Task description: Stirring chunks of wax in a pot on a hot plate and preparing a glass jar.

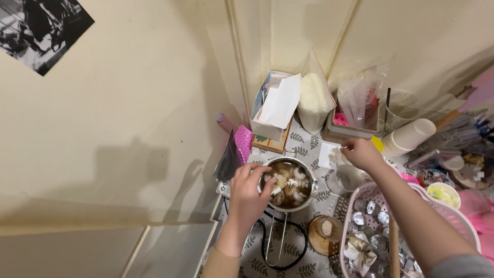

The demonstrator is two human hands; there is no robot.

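Two bare hands over a cluttered surface point(309, 141) with a leaf-patterned cover, seen from above. Left hand point(248, 193) at the near-left rim of a small metal pot point(288, 184), fingers point(257, 172) curled narrow over the edge, thumb toward the broth; whether pinching a piece of food or only touching the rim, cannot tell. Pot already filled with brown liquid and pale chunks, resting left of centre with its wire handle point(275, 242) pointing toward the body and a black cable point(263, 242) looping beneath. Right hand point(363, 153) farther back and to the right, fingers pinched together on something small and white just above a clear glass cup point(349, 177); exact thing too small to name. Seemingly mid-cooking: contents in the pot, still being handled, nothing served out. Just beside the pot, a round brown lid or dish point(324, 234); at right, a pink basket point(453, 216) holding foil-wrapped bits. Behind, against the cream wall, an open white box point(275, 105) with paper, a clear bag of white grains point(314, 98), a stack of white paper cups point(409, 136), a pink pouch point(243, 141)
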